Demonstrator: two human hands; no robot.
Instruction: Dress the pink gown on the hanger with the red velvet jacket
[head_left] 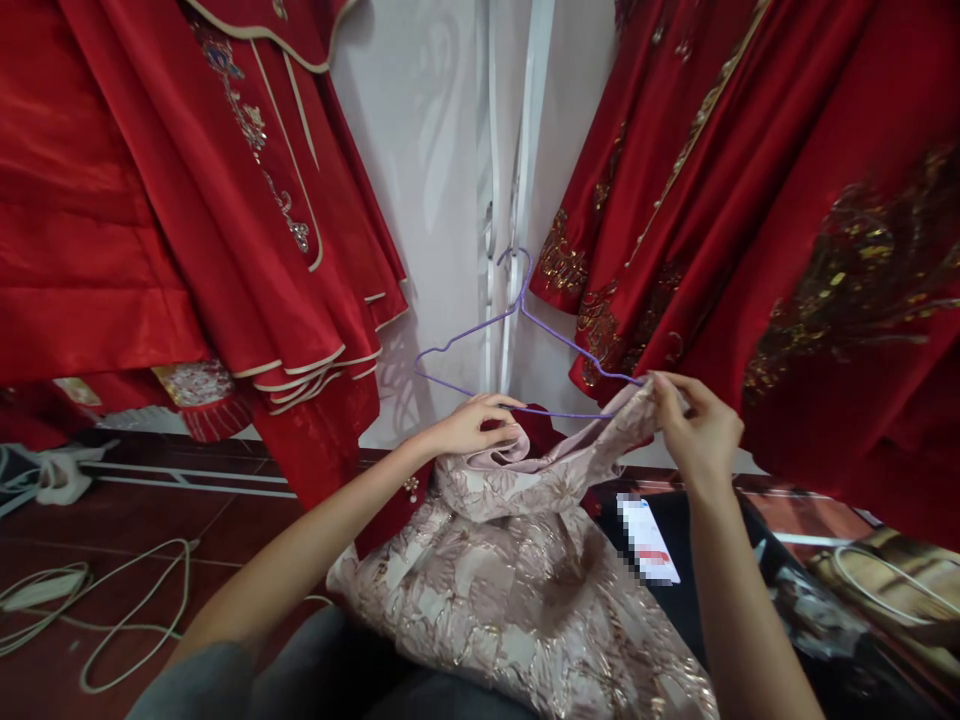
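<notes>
A pale pink brocade garment (pixel 517 590) with gold flower patterns hangs down in front of me, dark red cloth showing behind it. A thin purple wire hanger (pixel 517 310) stands above it, its hook upward. My left hand (pixel 472 425) is closed on the hanger's bottom wire and the garment's collar edge. My right hand (pixel 694 425) pinches the garment's shoulder over the hanger's right end.
Red embroidered robes (pixel 187 200) hang at the left and more red robes (pixel 787 220) at the right, with a white wall corner (pixel 465 180) between them. White cables (pixel 97 600) lie on the dark red floor at left. A black surface (pixel 817 620) with a white label sits at lower right.
</notes>
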